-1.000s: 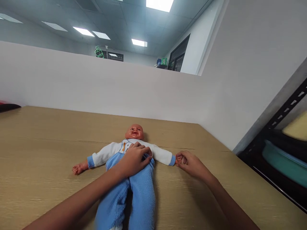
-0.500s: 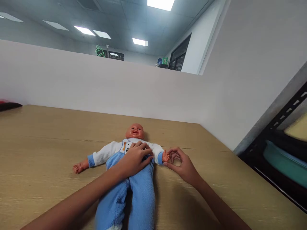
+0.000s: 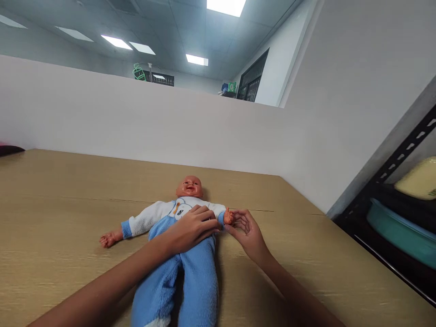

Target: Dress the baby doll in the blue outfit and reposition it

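A baby doll [image 3: 198, 268] lies on its back, head away from me, in a white fleece top with an animal face and blue fleece trousers. My left hand [image 3: 194, 229] rests across its belly, palm down, with the fingers extended toward the sleeve on the right. Around the doll's small hand [image 3: 228, 216] on that side, the thumb and fingers of my right hand [image 3: 248, 232] are closed. The doll's other arm [image 3: 143, 222] stretches out to the left on the table. Part of the doll's trunk is hidden beneath my left hand and forearm.
The wooden table [image 3: 85, 181] meets a low white partition [image 3: 143, 122] at the back. A dark shelf rack [image 3: 381, 181] on the right holds a teal basin [image 3: 402, 234] and a yellowish item [image 3: 418, 179]. A dark object [image 3: 12, 150] lies at the far left.
My right hand has moved slightly left, bringing the doll's hand inward and up a little. The fingers of my left hand lie flatter. The view has shifted slightly.
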A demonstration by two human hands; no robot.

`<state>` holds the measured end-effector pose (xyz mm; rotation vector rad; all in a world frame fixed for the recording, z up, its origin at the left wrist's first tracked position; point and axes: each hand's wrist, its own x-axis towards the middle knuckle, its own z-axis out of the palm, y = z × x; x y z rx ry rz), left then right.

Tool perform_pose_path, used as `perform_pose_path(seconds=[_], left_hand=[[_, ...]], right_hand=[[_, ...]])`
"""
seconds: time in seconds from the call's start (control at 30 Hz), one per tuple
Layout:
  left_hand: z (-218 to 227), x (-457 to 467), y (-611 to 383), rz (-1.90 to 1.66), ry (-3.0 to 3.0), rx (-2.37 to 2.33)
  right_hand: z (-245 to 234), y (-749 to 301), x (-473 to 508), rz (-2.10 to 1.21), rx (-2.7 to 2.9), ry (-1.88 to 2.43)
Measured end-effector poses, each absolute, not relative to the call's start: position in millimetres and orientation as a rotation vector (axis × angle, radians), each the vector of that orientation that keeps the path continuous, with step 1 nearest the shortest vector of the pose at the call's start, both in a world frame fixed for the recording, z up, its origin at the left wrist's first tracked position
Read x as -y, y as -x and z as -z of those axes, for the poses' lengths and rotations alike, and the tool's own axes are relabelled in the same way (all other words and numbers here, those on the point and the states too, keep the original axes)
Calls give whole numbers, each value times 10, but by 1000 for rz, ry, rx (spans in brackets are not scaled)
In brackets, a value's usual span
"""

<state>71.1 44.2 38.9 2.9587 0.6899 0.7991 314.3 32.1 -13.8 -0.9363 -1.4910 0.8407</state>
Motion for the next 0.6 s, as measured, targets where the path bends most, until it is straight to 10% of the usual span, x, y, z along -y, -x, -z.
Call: perform_pose_path(seconds=[0.33, 0.6], left_hand=[[-335, -405, -665, -897, -2957, -693], [-398, -443, -731, -1041, -2472, -901]], right_hand=[[215, -2918, -208, -448, 1853, 985], [272, -2804, -162, -1030, 1500, 827]])
